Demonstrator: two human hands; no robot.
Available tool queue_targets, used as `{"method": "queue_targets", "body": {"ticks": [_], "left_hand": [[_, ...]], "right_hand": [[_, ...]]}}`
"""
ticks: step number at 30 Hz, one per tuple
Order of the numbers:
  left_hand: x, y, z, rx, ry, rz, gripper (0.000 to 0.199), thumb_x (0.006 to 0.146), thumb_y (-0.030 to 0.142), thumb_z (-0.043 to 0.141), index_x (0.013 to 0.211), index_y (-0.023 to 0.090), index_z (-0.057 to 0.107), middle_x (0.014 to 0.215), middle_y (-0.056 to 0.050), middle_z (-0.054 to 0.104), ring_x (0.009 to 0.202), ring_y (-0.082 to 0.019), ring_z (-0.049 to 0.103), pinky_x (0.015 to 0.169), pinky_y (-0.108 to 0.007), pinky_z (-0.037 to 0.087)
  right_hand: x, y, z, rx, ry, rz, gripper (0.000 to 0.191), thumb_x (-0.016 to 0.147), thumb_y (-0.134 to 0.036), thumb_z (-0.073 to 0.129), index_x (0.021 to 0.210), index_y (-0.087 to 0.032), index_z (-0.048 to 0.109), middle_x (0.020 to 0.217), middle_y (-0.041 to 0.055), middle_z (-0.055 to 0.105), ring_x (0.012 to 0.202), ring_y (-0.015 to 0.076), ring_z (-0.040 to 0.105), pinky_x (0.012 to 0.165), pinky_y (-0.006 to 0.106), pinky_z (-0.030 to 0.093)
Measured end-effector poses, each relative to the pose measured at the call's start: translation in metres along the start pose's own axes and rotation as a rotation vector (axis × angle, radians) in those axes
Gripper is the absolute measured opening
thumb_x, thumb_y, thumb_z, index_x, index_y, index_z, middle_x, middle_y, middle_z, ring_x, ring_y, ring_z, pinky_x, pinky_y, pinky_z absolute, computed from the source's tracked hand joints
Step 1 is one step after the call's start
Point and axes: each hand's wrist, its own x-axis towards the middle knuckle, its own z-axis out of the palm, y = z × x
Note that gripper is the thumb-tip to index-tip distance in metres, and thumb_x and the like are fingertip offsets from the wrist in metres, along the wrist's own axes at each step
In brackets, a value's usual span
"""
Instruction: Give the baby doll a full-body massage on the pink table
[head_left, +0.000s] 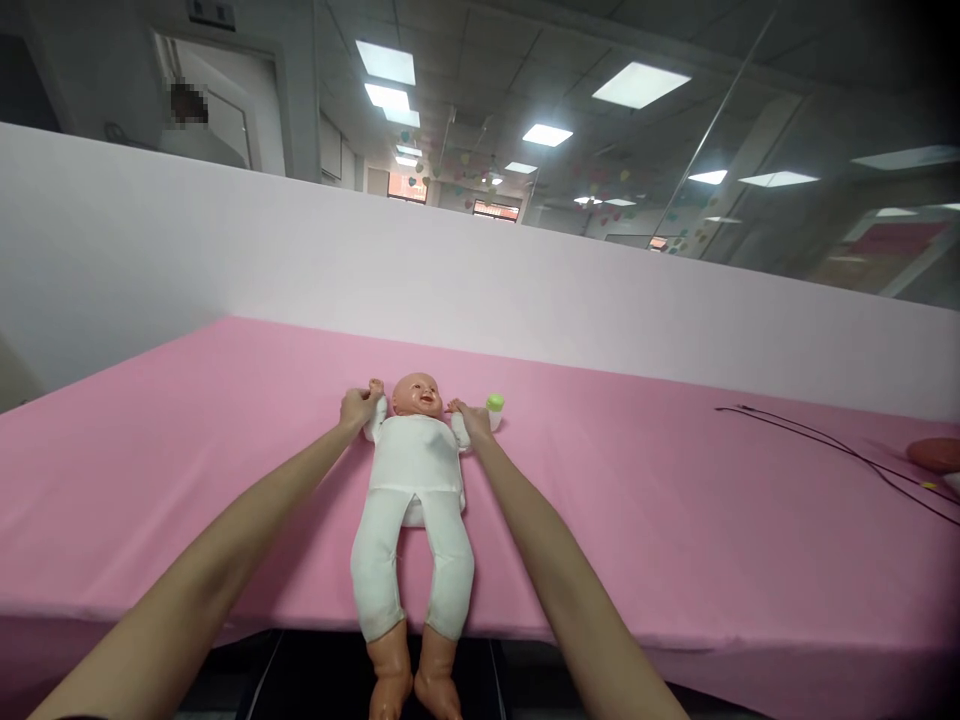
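A baby doll (416,455) with a white cloth body lies on its back on the pink-covered table (622,520). Its head points to the far side, and its feet hang past the front edge. My left hand (357,408) is closed around the doll's arm on the left, near the small raised hand. On the other side, my right hand (475,422) grips the doll's other arm close to its hand. Both doll arms are bent up beside the head. Just beyond my right hand stands a small bottle with a green cap (495,405), partly hidden by that hand.
Thin black cables (825,440) run over the cloth at the right. A brownish rounded object (934,455) is cut off by the right edge. A white partition (480,280) with glass above borders the table's back. Behind it, a person (199,140) is by a doorway.
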Motion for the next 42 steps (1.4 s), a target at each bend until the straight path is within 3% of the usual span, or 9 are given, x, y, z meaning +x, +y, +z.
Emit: {"method": "queue_targets", "body": {"ticks": [8, 14, 19, 23, 26, 29, 34, 38, 42], "left_hand": [[0.007, 0.005, 0.011, -0.032, -0.070, -0.024, 0.039, 0.077, 0.052, 0.076, 0.062, 0.017, 0.068, 0.060, -0.005, 0.067, 0.068, -0.022, 0.066, 0.061, -0.028, 0.045], [-0.020, 0.032, -0.048, -0.276, -0.348, 0.312, 0.053, 0.065, 0.050, 0.090, 0.105, 0.016, 0.082, 0.109, -0.011, 0.080, 0.105, -0.033, 0.072, 0.090, -0.039, 0.056], [-0.076, 0.019, -0.101, 0.014, -0.727, 0.631, 0.027, 0.086, 0.043, 0.076, 0.103, 0.022, 0.084, 0.106, -0.007, 0.080, 0.103, -0.029, 0.073, 0.092, -0.035, 0.055], [-0.102, -0.005, -0.111, 0.112, -0.909, 0.796, 0.019, 0.094, 0.034, 0.068, 0.094, 0.024, 0.084, 0.102, -0.008, 0.080, 0.098, -0.025, 0.074, 0.097, -0.034, 0.053], [-0.101, -0.011, -0.107, 0.046, -0.821, 0.665, 0.021, 0.091, 0.039, 0.073, 0.098, 0.022, 0.084, 0.107, -0.009, 0.080, 0.103, -0.028, 0.074, 0.097, -0.037, 0.054], [-0.084, 0.000, -0.097, -0.126, -0.544, 0.442, 0.040, 0.080, 0.047, 0.083, 0.110, 0.021, 0.083, 0.116, -0.010, 0.079, 0.112, -0.034, 0.072, 0.096, -0.041, 0.057], [-0.035, 0.028, -0.055, -0.350, -0.277, 0.230, 0.060, 0.071, 0.048, 0.088, 0.124, 0.020, 0.077, 0.125, -0.011, 0.077, 0.115, -0.030, 0.071, 0.096, -0.038, 0.057], [-0.007, 0.021, -0.017, -0.172, -0.077, -0.046, 0.031, 0.082, 0.044, 0.076, 0.088, 0.014, 0.078, 0.092, -0.012, 0.080, 0.095, -0.028, 0.075, 0.076, -0.032, 0.056], [-0.002, 0.005, 0.001, -0.059, -0.031, -0.123, 0.038, 0.082, 0.041, 0.074, 0.055, 0.018, 0.062, 0.058, -0.010, 0.067, 0.081, -0.032, 0.073, 0.065, -0.033, 0.050]], "right_hand": [[-0.001, 0.003, -0.005, -0.007, -0.017, 0.115, 0.021, 0.084, -0.035, 0.072, 0.076, -0.016, 0.074, 0.072, 0.0087, 0.076, 0.074, 0.0221, 0.072, 0.061, 0.027, 0.055], [-0.044, -0.028, -0.064, 0.017, -0.360, -0.143, 0.028, 0.076, -0.037, 0.083, 0.095, -0.016, 0.080, 0.111, 0.0112, 0.080, 0.105, 0.0262, 0.071, 0.088, 0.034, 0.056], [-0.089, -0.024, -0.106, -0.239, -0.809, -0.441, 0.025, 0.079, -0.024, 0.078, 0.104, -0.022, 0.082, 0.113, 0.0071, 0.079, 0.109, 0.0262, 0.070, 0.099, 0.038, 0.053], [-0.103, 0.005, -0.109, -0.323, -0.832, -0.527, 0.024, 0.076, -0.015, 0.073, 0.098, -0.022, 0.082, 0.107, 0.0066, 0.078, 0.103, 0.0237, 0.070, 0.097, 0.037, 0.053], [-0.100, 0.011, -0.105, -0.294, -0.747, -0.520, 0.029, 0.075, -0.014, 0.073, 0.101, -0.022, 0.082, 0.109, 0.0070, 0.078, 0.106, 0.0248, 0.070, 0.098, 0.037, 0.053], [-0.089, -0.004, -0.100, -0.208, -0.677, -0.476, 0.029, 0.078, -0.019, 0.073, 0.105, -0.022, 0.081, 0.110, 0.0073, 0.079, 0.106, 0.0258, 0.072, 0.095, 0.036, 0.055], [-0.048, -0.030, -0.072, 0.037, -0.454, -0.393, 0.032, 0.077, -0.029, 0.081, 0.107, -0.020, 0.079, 0.118, 0.0095, 0.079, 0.112, 0.0276, 0.071, 0.094, 0.037, 0.056], [-0.016, -0.019, -0.033, 0.035, -0.165, -0.131, 0.019, 0.082, -0.030, 0.076, 0.091, -0.014, 0.080, 0.105, 0.0115, 0.082, 0.104, 0.0255, 0.073, 0.087, 0.031, 0.057], [-0.002, 0.001, -0.007, -0.024, -0.081, 0.039, 0.023, 0.086, -0.023, 0.070, 0.065, -0.014, 0.073, 0.078, 0.0117, 0.079, 0.080, 0.0232, 0.075, 0.074, 0.030, 0.058]]}}
